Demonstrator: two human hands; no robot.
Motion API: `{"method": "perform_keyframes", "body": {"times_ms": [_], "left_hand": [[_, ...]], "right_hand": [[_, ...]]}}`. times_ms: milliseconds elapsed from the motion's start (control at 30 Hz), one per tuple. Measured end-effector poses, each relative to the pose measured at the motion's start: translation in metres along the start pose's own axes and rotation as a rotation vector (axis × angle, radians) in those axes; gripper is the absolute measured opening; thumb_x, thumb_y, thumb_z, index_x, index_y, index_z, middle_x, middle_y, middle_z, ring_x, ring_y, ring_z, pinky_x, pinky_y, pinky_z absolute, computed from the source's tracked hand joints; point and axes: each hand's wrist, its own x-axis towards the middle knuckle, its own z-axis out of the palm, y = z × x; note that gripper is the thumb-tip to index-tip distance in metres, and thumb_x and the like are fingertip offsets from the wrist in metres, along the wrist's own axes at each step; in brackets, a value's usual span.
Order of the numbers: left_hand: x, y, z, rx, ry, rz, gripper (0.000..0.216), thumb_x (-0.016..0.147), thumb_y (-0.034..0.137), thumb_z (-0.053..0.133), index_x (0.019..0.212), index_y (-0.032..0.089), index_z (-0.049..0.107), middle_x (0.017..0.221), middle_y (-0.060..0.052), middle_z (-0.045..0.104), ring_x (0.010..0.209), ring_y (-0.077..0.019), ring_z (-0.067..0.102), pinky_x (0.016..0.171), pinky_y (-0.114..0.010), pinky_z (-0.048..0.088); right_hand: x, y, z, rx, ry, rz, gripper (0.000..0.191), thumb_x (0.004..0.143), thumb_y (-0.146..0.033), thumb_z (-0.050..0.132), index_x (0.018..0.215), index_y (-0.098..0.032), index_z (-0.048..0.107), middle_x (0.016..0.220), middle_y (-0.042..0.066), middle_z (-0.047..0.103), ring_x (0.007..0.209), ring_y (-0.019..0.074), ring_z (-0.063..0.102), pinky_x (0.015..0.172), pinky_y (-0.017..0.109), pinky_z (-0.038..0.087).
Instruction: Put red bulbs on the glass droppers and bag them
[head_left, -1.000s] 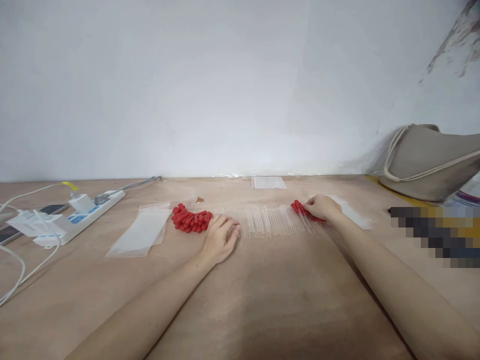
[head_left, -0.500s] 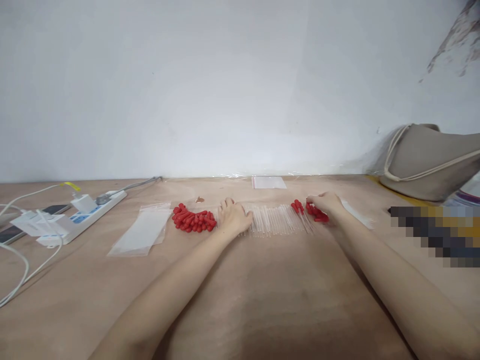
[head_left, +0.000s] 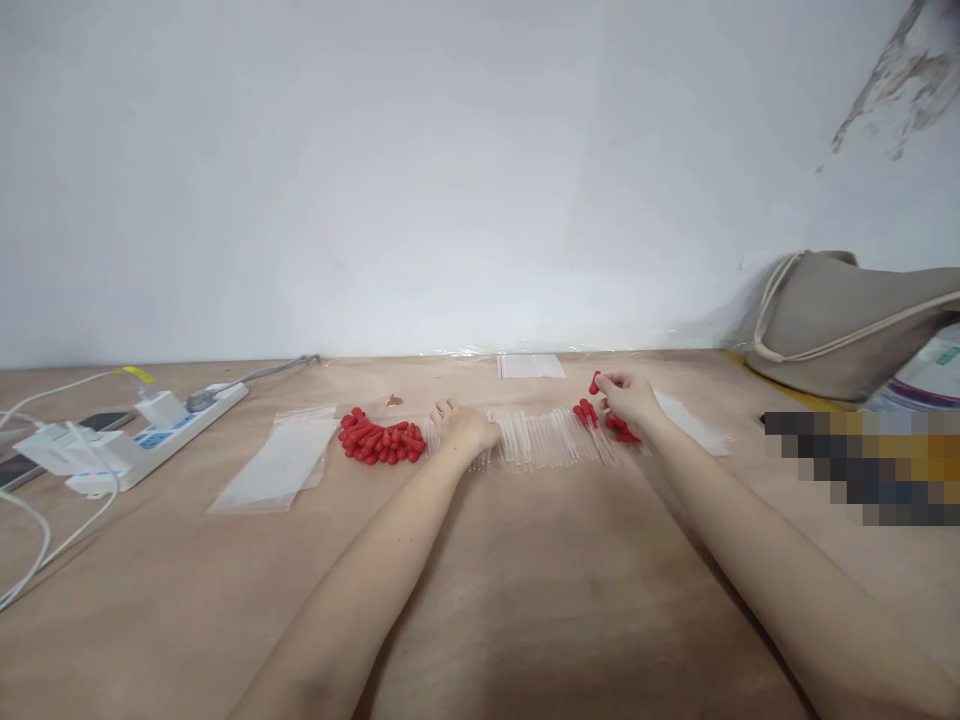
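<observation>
Fingers of the right hand (head_left: 628, 402) pinch a single red bulb (head_left: 595, 382) near red-topped tubes (head_left: 585, 413) on the tabletop (head_left: 540, 570). Leftward, clear tubes (head_left: 536, 441) lie side by side, long axes toward the wall (head_left: 450, 200); the left hand (head_left: 463, 430), nearer, curls over some, its hold hidden.

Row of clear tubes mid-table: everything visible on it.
The clear tubes are thin, straight and see-through, glass or clear plastic by the look. They lie roughly side by side on the wooden table, lengthwise away from the person, some slightly askew. Red bulbs sit at the far ends of a few rightmost ones. The left hand covers part of the row's left side; exact contact is unclear.
</observation>
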Motion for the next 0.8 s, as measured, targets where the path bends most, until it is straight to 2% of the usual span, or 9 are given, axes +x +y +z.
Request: {"method": "perform_keyframes", "body": {"times_ms": [100,200,267,300,367,433,567,800], "left_hand": [[-0.002,-0.002,-0.007,-0.022,0.022,0.062,0.026,0.067,0.038,0.054,0.064,0.012,0.061,0.087,-0.019,0.057,0.092,-0.036,0.046,0.071,-0.045,0.035],[-0.015,-0.01,-0.017,-0.06,0.058,0.205,0.025,0.075,0.036,0.048,0.067,0.015,0.058,0.083,-0.015,0.058,0.091,-0.0315,0.048,0.073,-0.042,0.036],[-0.031,-0.02,-0.019,-0.103,0.084,0.344,0.021,0.081,0.032,0.042,0.078,0.016,0.055,0.081,-0.01,0.059,0.083,-0.025,0.052,0.072,-0.036,0.037],[-0.039,-0.027,-0.018,-0.15,0.111,0.462,0.02,0.084,0.031,0.039,0.083,0.016,0.052,0.077,-0.008,0.058,0.075,-0.0219,0.053,0.068,-0.034,0.038],[-0.054,-0.042,-0.011,-0.221,0.138,0.646,0.019,0.087,0.029,0.034,0.084,0.017,0.049,0.07,-0.004,0.057,0.066,-0.0185,0.052,0.065,-0.032,0.038],[-0.065,-0.056,-0.002,-0.286,0.211,0.756,0.017,0.087,0.029,0.037,0.081,0.018,0.048,0.072,-0.003,0.057,0.069,-0.0177,0.052,0.067,-0.031,0.039],[-0.071,-0.07,0.008,-0.445,0.244,0.819,0.011,0.087,0.021,0.037,0.085,0.017,0.047,0.079,-0.005,0.055,0.075,-0.0157,0.051,0.068,-0.028,0.041],[-0.069,-0.067,0.009,-0.515,0.202,0.833,0.009,0.086,0.018,0.04,0.087,0.016,0.048,0.08,-0.004,0.054,0.077,-0.0141,0.05,0.069,-0.026,0.042]], "right_hand": [[-0.011,-0.006,0.016,0.037,-0.048,-0.059,0.023,0.081,-0.033,0.042,0.084,-0.013,0.054,0.06,0.002,0.056,0.038,0.006,0.049,0.033,0.014,0.034],[-0.032,-0.006,0.034,0.082,-0.119,-0.174,0.023,0.081,-0.032,0.044,0.097,-0.016,0.049,0.074,0.002,0.057,0.046,0.0065,0.054,0.041,0.016,0.043],[-0.05,-0.003,0.043,0.075,-0.208,-0.288,0.026,0.081,-0.034,0.044,0.101,-0.017,0.049,0.076,0.001,0.056,0.05,0.0079,0.055,0.046,0.02,0.046],[-0.06,-0.001,0.047,0.051,-0.234,-0.365,0.027,0.081,-0.035,0.044,0.1,-0.018,0.051,0.076,0.002,0.056,0.052,0.0089,0.055,0.049,0.022,0.047],[-0.08,0.002,0.052,-0.004,-0.237,-0.561,0.023,0.081,-0.034,0.045,0.095,-0.02,0.056,0.081,0.004,0.055,0.064,0.012,0.056,0.058,0.026,0.048],[-0.096,0.004,0.054,-0.027,-0.226,-0.715,0.018,0.081,-0.03,0.046,0.089,-0.021,0.059,0.084,0.005,0.054,0.075,0.0147,0.055,0.065,0.028,0.046],[-0.114,0.004,0.055,-0.044,-0.332,-0.809,0.012,0.081,-0.023,0.045,0.087,-0.02,0.055,0.082,0.004,0.054,0.075,0.0139,0.052,0.065,0.027,0.044],[-0.115,0.006,0.054,-0.087,-0.383,-0.77,0.011,0.079,-0.022,0.05,0.089,-0.02,0.054,0.078,0.001,0.058,0.07,0.0123,0.053,0.064,0.026,0.044]]}}
